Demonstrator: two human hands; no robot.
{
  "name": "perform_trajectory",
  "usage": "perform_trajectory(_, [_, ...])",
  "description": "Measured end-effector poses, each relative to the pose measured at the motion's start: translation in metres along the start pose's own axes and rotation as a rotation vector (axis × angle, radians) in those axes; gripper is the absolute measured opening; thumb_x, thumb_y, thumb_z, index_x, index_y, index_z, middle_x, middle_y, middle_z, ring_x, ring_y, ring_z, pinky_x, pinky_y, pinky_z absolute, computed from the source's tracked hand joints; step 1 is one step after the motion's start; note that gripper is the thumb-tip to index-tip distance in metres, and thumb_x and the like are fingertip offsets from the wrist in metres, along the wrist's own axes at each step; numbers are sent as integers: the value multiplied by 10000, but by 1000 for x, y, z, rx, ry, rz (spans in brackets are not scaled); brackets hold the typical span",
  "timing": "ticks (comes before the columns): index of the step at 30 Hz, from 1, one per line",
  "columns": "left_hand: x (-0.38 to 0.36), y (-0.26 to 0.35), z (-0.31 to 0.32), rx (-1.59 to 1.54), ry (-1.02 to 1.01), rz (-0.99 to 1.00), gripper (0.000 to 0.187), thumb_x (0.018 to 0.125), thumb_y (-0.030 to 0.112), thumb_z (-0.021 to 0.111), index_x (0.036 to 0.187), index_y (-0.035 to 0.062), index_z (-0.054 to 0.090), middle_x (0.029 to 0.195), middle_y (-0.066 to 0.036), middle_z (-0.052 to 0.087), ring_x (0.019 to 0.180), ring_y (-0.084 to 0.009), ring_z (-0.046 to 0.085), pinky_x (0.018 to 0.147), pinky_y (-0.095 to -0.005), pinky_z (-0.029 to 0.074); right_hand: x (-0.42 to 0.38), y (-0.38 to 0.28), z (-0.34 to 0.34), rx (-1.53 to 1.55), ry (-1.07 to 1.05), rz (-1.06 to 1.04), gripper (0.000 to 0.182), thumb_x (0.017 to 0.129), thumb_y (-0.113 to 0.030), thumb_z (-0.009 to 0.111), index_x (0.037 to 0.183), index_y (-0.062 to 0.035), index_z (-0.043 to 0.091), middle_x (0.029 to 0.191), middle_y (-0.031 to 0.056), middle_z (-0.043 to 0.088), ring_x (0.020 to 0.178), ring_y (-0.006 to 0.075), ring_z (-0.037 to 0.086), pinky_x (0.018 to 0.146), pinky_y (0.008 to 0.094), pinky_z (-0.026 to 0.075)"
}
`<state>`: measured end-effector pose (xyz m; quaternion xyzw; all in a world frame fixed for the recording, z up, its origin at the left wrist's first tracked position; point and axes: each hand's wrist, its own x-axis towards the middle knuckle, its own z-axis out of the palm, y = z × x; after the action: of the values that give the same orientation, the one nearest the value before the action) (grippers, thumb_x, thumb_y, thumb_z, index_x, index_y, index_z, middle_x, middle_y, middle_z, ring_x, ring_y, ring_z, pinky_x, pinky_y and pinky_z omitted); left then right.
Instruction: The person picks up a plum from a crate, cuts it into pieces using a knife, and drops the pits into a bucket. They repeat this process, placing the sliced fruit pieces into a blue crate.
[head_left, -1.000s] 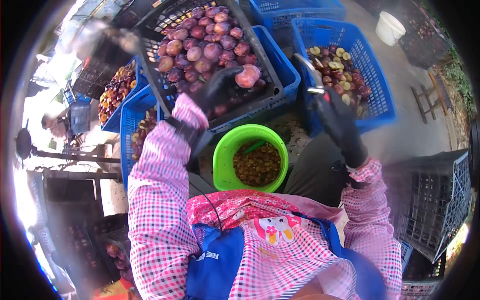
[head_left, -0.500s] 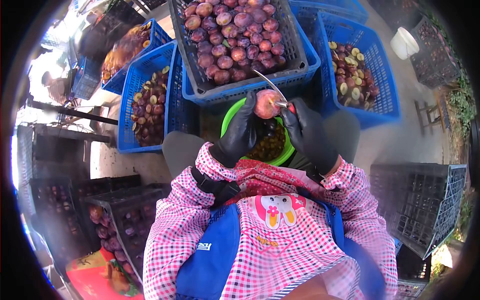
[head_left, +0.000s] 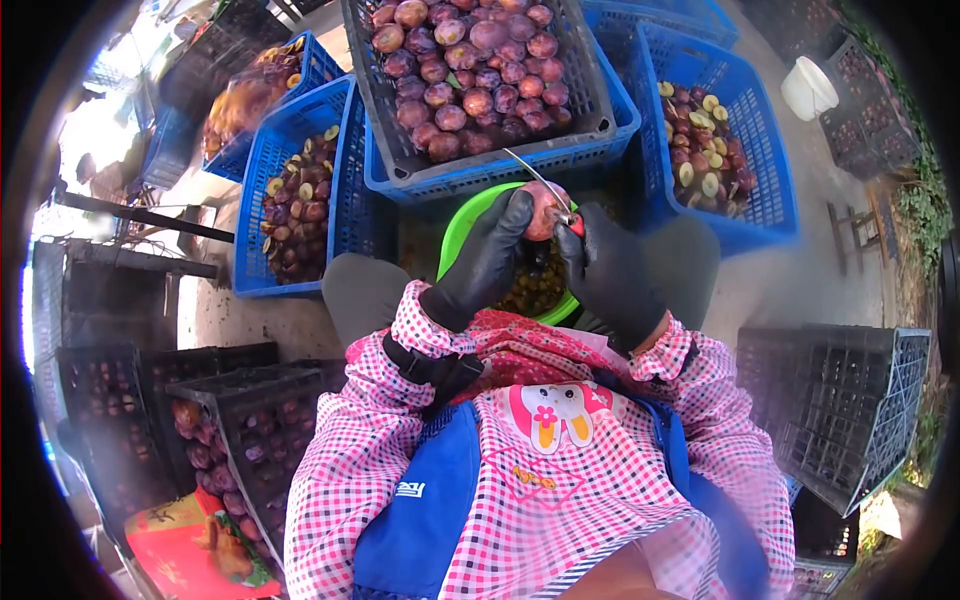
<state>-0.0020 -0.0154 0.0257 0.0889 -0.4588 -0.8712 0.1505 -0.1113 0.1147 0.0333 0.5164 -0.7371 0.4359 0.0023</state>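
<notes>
Black gloves cover both hands. My left hand (head_left: 487, 250) is closed round a reddish plum (head_left: 544, 208), which sits between its thumb and fingers. In my right hand (head_left: 618, 265) is a curved knife (head_left: 540, 178) with a red handle; its blade lies against the plum and its tip points up and left. Below the hands stands a green basin (head_left: 462, 232) with dark and yellowish-brown pieces in it, partly hidden by the gloves. Just beyond, whole plums (head_left: 470, 75) fill a black crate (head_left: 598, 132) resting on a blue crate.
Blue crates of cut plums stand at the left (head_left: 243, 225) and right (head_left: 765, 190). Black crates (head_left: 225, 420) of plums are stacked at lower left. At right are a black crate stack (head_left: 830, 400) and a white bucket (head_left: 808, 90).
The plum has turned and shifted slightly right and down in my left hand. My right hand has rotated a little with the knife, which still touches the plum.
</notes>
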Motion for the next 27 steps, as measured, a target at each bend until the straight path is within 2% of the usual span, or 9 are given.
perform_trajectory(1, [1,1,1,82,34,2,518,1026,454,398,1310,31,489,1164,-27,581,1001,-103,557,846,-257,440,1,1,1,-1,2,3,255,922,-278,596,946,-31,540,705,220,597,623,435,599,526,500,451])
perform_trajectory(7, [8,6,-10,426,17,-5,544,1004,471,454,1292,11,499,1132,-26,567,1010,-108,525,886,-263,420,-3,20,10,-23,47,-42,279,957,-304,555,974,-26,531,682,181,591,563,368,600,512,458,451])
perform_trajectory(9, [9,0,-17,311,-3,-10,538,1001,453,473,1294,2,493,1148,-35,561,1037,-116,518,917,-272,409,0,29,6,590,-327,372,316,1001,-337,501,1005,-21,521,642,113,541,502,231,546,489,373,424])
perform_trajectory(10, [14,0,-22,200,-32,-5,533,998,436,492,1296,-6,487,1165,-43,556,1065,-123,511,949,-282,397,0,32,2,593,-325,365,316,1001,-337,501,1005,-21,521,642,113,541,502,231,546,489,373,424])
perform_trajectory(12, [16,-5,-26,173,30,30,551,979,413,541,1314,-18,467,1206,-59,543,1128,-137,492,1006,-294,366,-9,30,-13,1264,-460,422,339,1032,-344,447,1018,-16,529,635,56,486,517,128,480,485,313,375])
perform_trajectory(14, [21,0,-30,348,-18,131,579,969,402,562,1346,-20,442,1255,-70,533,1169,-145,487,1027,-306,364,6,4,-26,988,-327,541,286,1012,-306,492,1007,-25,544,641,91,519,515,200,519,498,336,392])
perform_trajectory(16, [17,3,-27,451,38,143,608,952,410,588,1351,-25,446,1269,-74,537,1172,-150,495,1035,-315,367,1,9,-17,342,-169,233,232,981,-270,544,989,-39,555,675,150,563,549,307,574,516,391,426])
perform_trajectory(19, [16,4,-30,412,43,96,623,941,424,601,1343,-30,461,1267,-79,549,1163,-154,509,1034,-318,374,-6,4,-6,200,-96,134,209,950,-254,584,983,-50,556,721,202,593,633,393,606,542,449,449])
perform_trajectory(27, [12,2,-34,365,85,111,620,925,404,632,1338,-30,472,1271,-83,557,1158,-155,519,1033,-313,378,-14,4,8,86,-112,104,218,959,-272,553,948,-55,532,689,187,604,618,410,602,530,488,443])
